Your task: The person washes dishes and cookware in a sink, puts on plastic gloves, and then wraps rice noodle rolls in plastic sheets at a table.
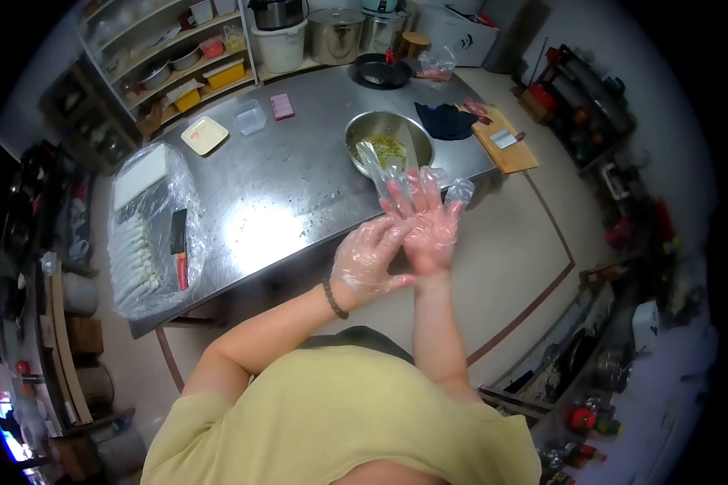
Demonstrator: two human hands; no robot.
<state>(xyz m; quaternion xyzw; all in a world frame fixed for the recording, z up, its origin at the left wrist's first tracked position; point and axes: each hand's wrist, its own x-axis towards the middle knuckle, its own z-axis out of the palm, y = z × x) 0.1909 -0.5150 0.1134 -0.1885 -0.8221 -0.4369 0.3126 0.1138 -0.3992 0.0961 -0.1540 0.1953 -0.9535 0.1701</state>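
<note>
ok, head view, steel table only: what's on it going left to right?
Plastic-wrapped tray with a cleaver on it → cream plate → clear container → pink block → steel bowl → dark cloth → wooden cutting board.

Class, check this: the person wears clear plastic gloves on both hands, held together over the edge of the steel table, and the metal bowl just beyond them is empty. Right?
Not quite. The head view shows the metal bowl holds greenish-yellow food, not nothing. The rest stands: clear gloves on the left hand and right hand, together at the steel table edge.
</note>
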